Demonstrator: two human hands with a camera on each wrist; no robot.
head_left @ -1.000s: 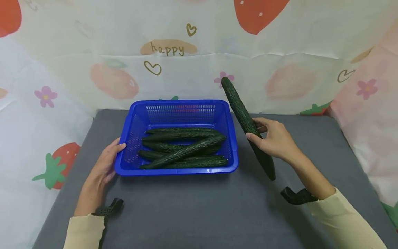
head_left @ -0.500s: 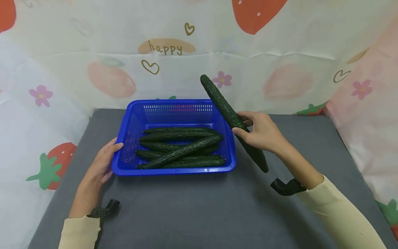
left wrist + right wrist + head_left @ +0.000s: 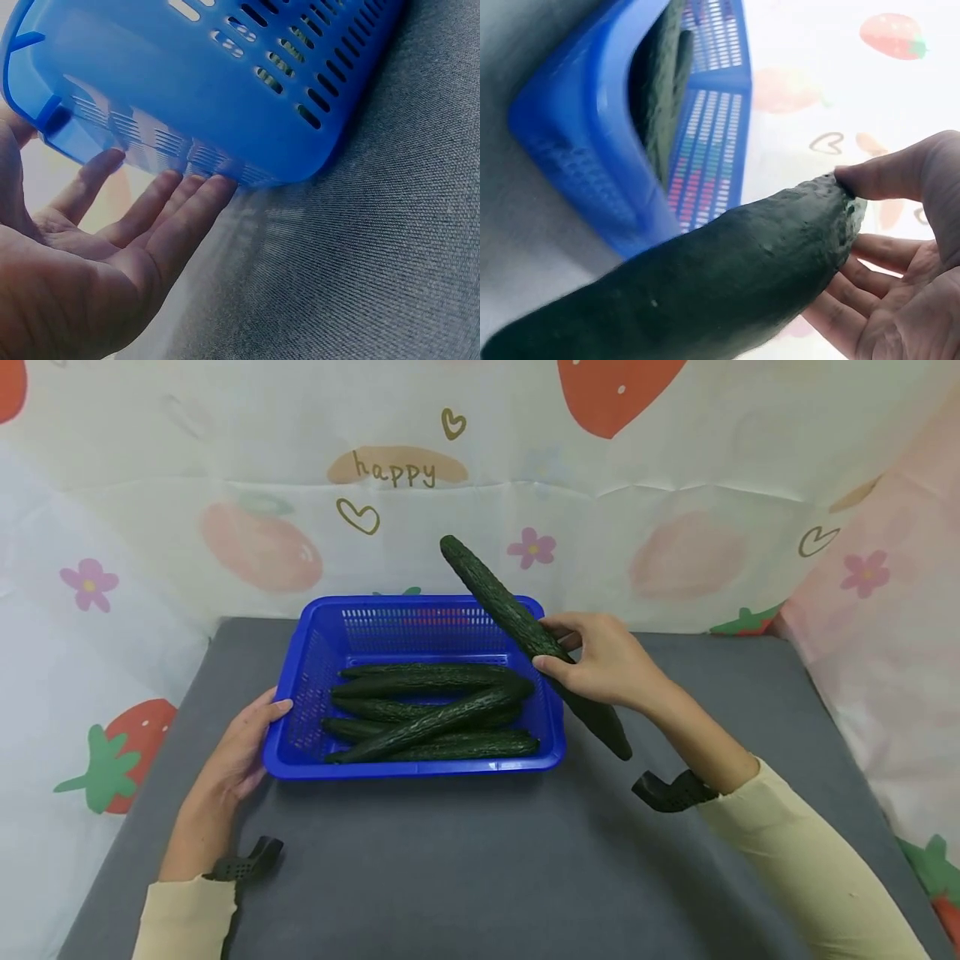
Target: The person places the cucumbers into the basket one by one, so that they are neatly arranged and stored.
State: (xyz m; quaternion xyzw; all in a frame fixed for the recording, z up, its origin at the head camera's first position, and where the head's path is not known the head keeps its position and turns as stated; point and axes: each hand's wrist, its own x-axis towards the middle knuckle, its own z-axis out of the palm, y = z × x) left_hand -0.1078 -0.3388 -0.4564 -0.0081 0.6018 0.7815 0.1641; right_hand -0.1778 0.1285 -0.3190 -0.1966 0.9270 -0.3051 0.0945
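A dark green cucumber (image 3: 501, 603) is held slantwise in my right hand (image 3: 611, 664), between thumb and fingers. Its far end reaches up over the back right of the blue plastic basket (image 3: 416, 768), and its near end hangs outside the right rim. Several more cucumbers (image 3: 438, 681) lie inside the basket, one slanting across others. My left hand (image 3: 236, 747) grips the basket's left side. Its thumb rests on the rim, and in the left wrist view the fingers (image 3: 196, 214) press on the outer wall (image 3: 187, 97).
The basket stands on a table with a grey cloth (image 3: 450, 860). Behind it hangs a pale printed curtain (image 3: 585, 527) with strawberries, hearts and flowers. Black wrist mounts (image 3: 671, 792) sit on both forearms.
My right hand has carried the cucumber left and slightly up, from beside the basket to over its right rim. The cucumber leans more to the left now. My left hand keeps its hold.
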